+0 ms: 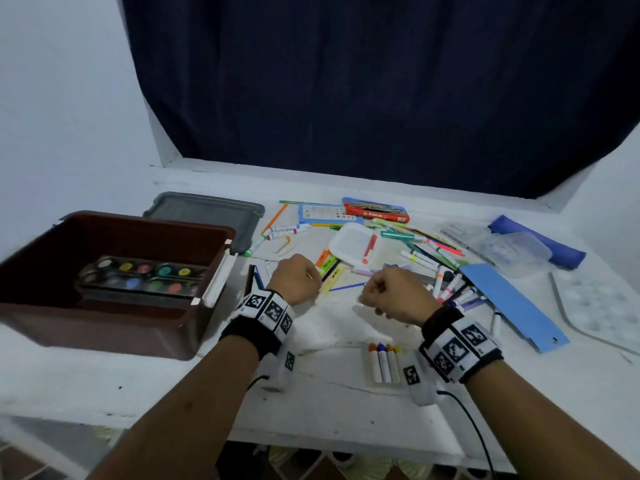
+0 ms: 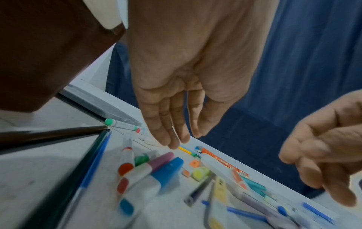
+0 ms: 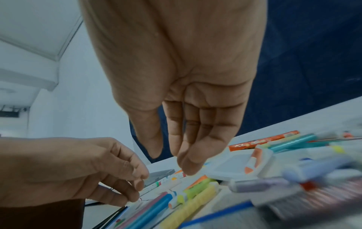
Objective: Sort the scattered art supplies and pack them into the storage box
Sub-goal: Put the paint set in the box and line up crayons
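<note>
Both hands empty, left hand (image 1: pixel 294 278) fingers (image 2: pixel 176 133) loosely extended, right hand (image 1: pixel 391 292) half-curled over marker pile (image 1: pixel 446 285); risk of rolling markers off worktop (image 1: pixel 329 410), missing storage box (image 1: pixel 114 237).

Left hand (image 1: pixel 295 279) empty, fingers relaxed; right hand (image 1: pixel 394 293) likewise

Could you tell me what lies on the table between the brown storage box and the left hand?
In the head view, a black pen and a blue pen lie side by side between the storage box and the left hand.
</note>
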Tool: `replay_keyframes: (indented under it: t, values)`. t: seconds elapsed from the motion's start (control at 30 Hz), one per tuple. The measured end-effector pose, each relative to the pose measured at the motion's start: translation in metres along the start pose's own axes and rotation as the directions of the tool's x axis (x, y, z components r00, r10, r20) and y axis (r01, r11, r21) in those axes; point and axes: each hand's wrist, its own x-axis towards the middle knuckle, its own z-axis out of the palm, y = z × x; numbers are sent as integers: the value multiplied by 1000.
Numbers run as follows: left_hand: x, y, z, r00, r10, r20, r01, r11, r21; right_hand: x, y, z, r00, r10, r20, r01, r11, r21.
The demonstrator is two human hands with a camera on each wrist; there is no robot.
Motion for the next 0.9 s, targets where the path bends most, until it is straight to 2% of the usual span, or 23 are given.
replay_keyframes:
  t: [0.1, 0.2, 0.37, 0.57, 0.77, 0.9]
  values:
    - [27, -12, -6, 989, -88, -116, 92, 995, 28, 39, -16, -2, 997, -65, 32, 66, 997, -33]
    - [54, -19, -12, 957, -191, -219, 203, 979, 34, 86, -32, -2, 987, -140, 81, 144, 988, -56]
    - [101, -38, -17, 893, -349, -286, 363, 932, -5, 167, -54, 10, 964, -233, 131, 247, 963, -106]
    - [136, -54, -18, 836, -467, -288, 497, 867, 35, 231, -70, 48, 937, -258, 234, 306, 932, -197]
    - [153, -64, -20, 835, -492, -247, 523, 849, 75, 254, -66, 69, 912, -246, 328, 354, 877, -325]
    - [158, -67, -22, 841, -490, -227, 517, 852, 76, 253, -68, 63, 898, -257, 358, 406, 798, -445]
